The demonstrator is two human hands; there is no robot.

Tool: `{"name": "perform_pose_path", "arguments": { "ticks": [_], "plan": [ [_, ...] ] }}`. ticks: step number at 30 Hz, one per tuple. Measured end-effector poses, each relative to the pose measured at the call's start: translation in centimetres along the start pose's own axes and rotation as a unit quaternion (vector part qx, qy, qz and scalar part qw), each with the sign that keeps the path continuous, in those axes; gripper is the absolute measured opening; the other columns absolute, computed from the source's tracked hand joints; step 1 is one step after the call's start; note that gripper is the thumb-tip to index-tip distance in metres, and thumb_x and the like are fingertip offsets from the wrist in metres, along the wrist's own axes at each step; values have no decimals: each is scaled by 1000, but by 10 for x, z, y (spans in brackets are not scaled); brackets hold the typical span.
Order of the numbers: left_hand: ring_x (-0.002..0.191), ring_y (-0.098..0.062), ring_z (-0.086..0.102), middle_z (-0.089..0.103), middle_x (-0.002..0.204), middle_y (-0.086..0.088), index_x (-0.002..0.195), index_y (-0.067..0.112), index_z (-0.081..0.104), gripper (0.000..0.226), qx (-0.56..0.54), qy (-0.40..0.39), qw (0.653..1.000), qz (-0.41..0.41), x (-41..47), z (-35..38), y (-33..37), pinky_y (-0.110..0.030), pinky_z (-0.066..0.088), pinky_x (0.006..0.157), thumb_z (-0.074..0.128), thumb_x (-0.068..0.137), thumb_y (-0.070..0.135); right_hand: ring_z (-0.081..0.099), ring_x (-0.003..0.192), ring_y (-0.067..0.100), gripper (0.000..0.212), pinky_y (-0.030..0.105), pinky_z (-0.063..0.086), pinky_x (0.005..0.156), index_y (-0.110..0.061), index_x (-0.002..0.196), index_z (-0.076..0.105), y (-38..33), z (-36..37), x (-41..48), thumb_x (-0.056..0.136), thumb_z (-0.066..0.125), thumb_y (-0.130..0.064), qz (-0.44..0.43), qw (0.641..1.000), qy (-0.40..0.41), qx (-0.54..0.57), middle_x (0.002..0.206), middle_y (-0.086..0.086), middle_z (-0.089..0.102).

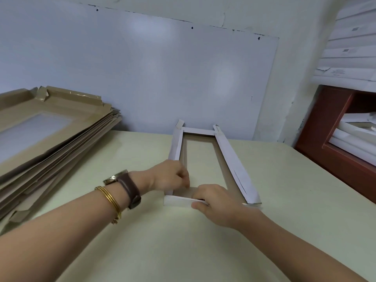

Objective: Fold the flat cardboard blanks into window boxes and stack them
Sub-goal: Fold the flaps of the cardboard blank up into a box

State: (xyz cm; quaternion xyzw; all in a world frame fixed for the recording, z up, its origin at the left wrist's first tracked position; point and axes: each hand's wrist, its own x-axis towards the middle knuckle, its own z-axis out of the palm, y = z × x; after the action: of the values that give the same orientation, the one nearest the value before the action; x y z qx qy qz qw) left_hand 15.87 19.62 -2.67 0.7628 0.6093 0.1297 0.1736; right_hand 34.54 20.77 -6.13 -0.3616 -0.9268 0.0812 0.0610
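Observation:
A half-folded window box (230,159), white outside and brown inside, lies on the pale table (142,241) with its long side walls raised and its clear window facing down. My left hand (171,176) grips the near end of the left side wall with curled fingers. My right hand (211,200) pinches the near end flap, thumb outside and fingers tucked over its edge. A thick stack of flat brown blanks (46,135) with windows lies at the left of the table.
A whiteboard (142,74) leans on the wall just behind the box. At the right stands a red-brown shelf unit (325,129) holding white folded boxes (354,135), with more white stock piled above it (350,47).

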Motion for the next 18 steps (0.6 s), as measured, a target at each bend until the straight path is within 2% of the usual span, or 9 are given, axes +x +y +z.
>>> {"name": "perform_pose_path", "arguments": {
  "ticks": [1, 3, 6, 8, 11, 12, 15, 16, 18],
  "plan": [
    [83, -6, 53, 67, 96, 7, 92, 19, 74, 25, 40, 0, 999, 5, 1, -5, -4, -16, 40, 76, 52, 88, 6, 55, 86, 27, 29, 43, 49, 77, -7, 86, 58, 0, 0, 0, 97, 48, -32, 2, 1000, 0, -4, 92, 4, 58],
    [92, -10, 52, 65, 109, 2, 104, 18, 72, 40, 110, -32, 993, 13, 1, -12, -11, -17, 40, 82, 44, 85, -4, 55, 87, 29, 30, 43, 49, 76, -5, 86, 58, -1, 0, 0, 97, 47, -30, -1, 1000, -4, -11, 92, 7, 59],
    [107, -20, 52, 55, 107, 4, 102, 26, 72, 48, 170, -87, 981, 20, 1, -14, -20, -30, 44, 94, 41, 81, -3, 55, 88, 29, 30, 41, 48, 75, -3, 86, 57, 0, 0, 1, 97, 46, -29, -8, 1000, -8, -13, 92, 9, 59],
    [107, -20, 48, 54, 104, 6, 101, 28, 70, 45, 197, -106, 974, 37, 2, -12, -21, -33, 44, 93, 42, 81, 0, 54, 88, 28, 30, 40, 47, 75, -4, 87, 58, 0, 0, 1, 97, 46, -29, -10, 1000, -6, -16, 93, 7, 59],
    [99, -17, 39, 64, 104, 4, 101, 23, 68, 40, 227, -131, 963, 66, 5, -7, -18, -34, 42, 91, 40, 84, 0, 52, 89, 25, 29, 35, 44, 72, -6, 90, 58, 1, 1, 1, 98, 45, -31, -10, 1000, -3, -24, 95, 4, 58],
    [99, -18, 38, 63, 105, 2, 101, 22, 66, 35, 236, -133, 960, 72, 7, -5, -17, -30, 40, 91, 40, 87, 3, 52, 89, 24, 29, 34, 42, 70, -7, 90, 57, 1, 1, 1, 98, 44, -32, -11, 1000, -2, -28, 95, 3, 57],
    [100, -21, 37, 49, 103, 2, 105, 20, 62, 24, 246, -129, 957, 84, 10, -1, -18, -8, 28, 77, 44, 93, 12, 50, 89, 23, 27, 32, 35, 66, -10, 89, 54, 2, 3, 2, 99, 44, -33, -13, 999, -3, -35, 95, 1, 55],
    [98, -20, 36, 46, 102, 2, 106, 20, 62, 23, 248, -129, 956, 90, 10, -1, -19, -5, 27, 77, 44, 93, 12, 49, 88, 22, 26, 31, 33, 65, -12, 88, 52, 2, 3, 2, 99, 43, -33, -12, 999, -4, -37, 94, 0, 55],
    [99, -22, 37, 47, 106, 1, 105, 19, 62, 25, 257, -132, 952, 97, 10, -2, -19, -14, 34, 82, 44, 91, 8, 46, 86, 20, 23, 30, 29, 64, -16, 83, 46, 2, 3, 2, 99, 44, -33, -12, 999, -4, -38, 91, -2, 51]
  ]
}}
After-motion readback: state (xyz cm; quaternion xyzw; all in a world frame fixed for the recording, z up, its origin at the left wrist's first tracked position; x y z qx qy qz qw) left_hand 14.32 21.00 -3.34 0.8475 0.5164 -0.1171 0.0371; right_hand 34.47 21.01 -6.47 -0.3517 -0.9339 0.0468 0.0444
